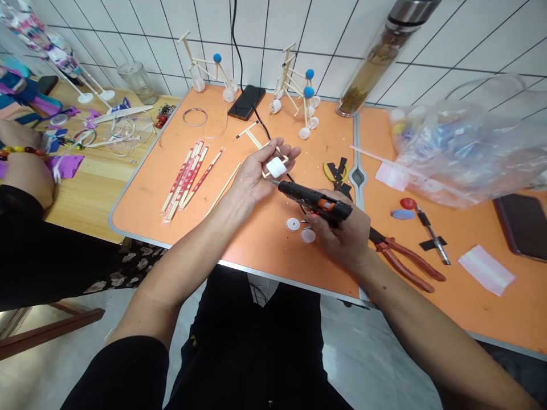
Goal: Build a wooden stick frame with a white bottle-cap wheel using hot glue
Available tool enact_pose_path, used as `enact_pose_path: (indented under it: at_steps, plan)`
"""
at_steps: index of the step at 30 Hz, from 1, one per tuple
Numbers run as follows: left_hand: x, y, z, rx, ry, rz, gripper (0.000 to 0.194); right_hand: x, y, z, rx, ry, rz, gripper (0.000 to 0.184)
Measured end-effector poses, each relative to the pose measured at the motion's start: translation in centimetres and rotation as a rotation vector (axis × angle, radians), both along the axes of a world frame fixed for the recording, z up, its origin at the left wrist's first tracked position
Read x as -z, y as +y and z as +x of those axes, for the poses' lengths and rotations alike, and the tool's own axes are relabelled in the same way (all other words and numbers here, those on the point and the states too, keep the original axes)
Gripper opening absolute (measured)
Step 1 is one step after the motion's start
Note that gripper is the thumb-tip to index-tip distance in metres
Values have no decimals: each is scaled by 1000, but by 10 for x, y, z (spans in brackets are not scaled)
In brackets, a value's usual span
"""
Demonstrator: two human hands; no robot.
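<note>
**Bench work with a hot-glue gun, head view.** The left hand (252, 176) is clenched around a small stick frame (260, 139), with a white block (276, 167) fixed or held at the frame's near end. The frame is held above the middle of the bench (141, 210). The right hand (342, 233) grasps a glue gun (314, 200), its nozzle just beside the frame.

**Progress.** Two stick models (209, 71) (294, 85) stand complete-looking at the back of the bench, with white caps and blue balls. The left model shows one ball, the right two. The frame in hand shows no ball, and two loose white caps (293, 224) lie below it, not yet attached.

**Counts.** There are 2 models, 1 frame, 2 loose caps, 1 glue gun and 1 pair of red-handled pliers (405, 262). A bundle of red-wrapped chopsticks (188, 176) holds about four packets, though overlap prevents an exact count. One bare stick (222, 191) lies beside them. There are also 2 phones (247, 102) (523, 226).

**Surroundings.** A clear plastic bag (453, 151) lies at right. A co-worker's hands (25, 176) work at the adjoining wooden table (106, 193), at far left.
</note>
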State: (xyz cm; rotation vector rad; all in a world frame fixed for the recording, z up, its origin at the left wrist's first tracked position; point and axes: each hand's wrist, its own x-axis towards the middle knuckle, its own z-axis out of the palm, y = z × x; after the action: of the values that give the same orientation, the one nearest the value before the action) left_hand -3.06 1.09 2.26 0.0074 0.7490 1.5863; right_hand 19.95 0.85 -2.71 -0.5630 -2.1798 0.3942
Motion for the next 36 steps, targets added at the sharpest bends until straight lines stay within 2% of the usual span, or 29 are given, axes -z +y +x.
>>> enact_pose_path:
  at_steps: [9,14,20,26,31,36]
  plan:
    - [3,1,0,7,-4,10,12,-2,-1,2,-6,18,13,38]
    - [4,1,1,8,12,38,11,-6,4,3,61,143,116,30]
    - [5,2,-1,15,10,41,12,3,15,9,147,150,109,28]
    - [8,4,-2,21,15,55,15,2,14,8,114,169,83,28]
    - [10,4,-2,22,1,57,14,1,9,6,34,161,131,29]
    - [8,3,-1,17,4,67,18,3,6,3,6,104,106,37]
